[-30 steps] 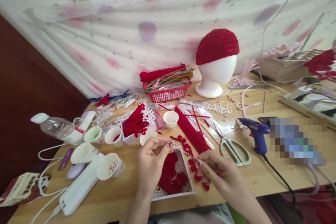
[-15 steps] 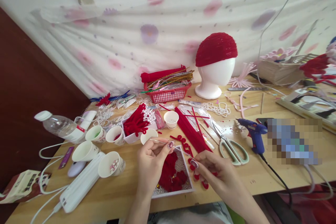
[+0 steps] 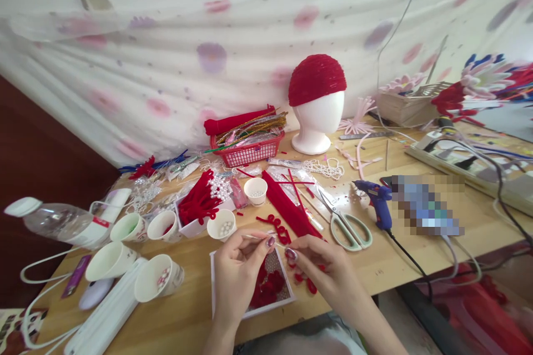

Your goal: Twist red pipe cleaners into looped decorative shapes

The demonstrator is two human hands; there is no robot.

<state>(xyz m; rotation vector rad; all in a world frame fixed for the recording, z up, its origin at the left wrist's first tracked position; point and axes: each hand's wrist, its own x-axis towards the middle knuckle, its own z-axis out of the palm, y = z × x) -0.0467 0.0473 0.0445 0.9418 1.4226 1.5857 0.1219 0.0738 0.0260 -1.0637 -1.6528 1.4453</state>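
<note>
Thin wire (image 3: 266, 239), pale and straight, pinched between left hand (image 3: 238, 272) and right hand (image 3: 328, 277).

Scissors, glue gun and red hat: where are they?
scissors (image 3: 346, 226), head view, on the green handles.
glue gun (image 3: 377, 199), head view, on the blue body.
red hat (image 3: 316, 79), head view, on the front of the crown.

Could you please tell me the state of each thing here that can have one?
Left hand: pinching a thin wire.
Right hand: fingertips at the wire's other end.
Scissors: lying flat, blades shut.
Glue gun: resting on the table, corded.
Water bottle: on its side, capped.
Red basket: filled with pipe cleaners.
Foam head: upright, wearing a red cap.
</note>
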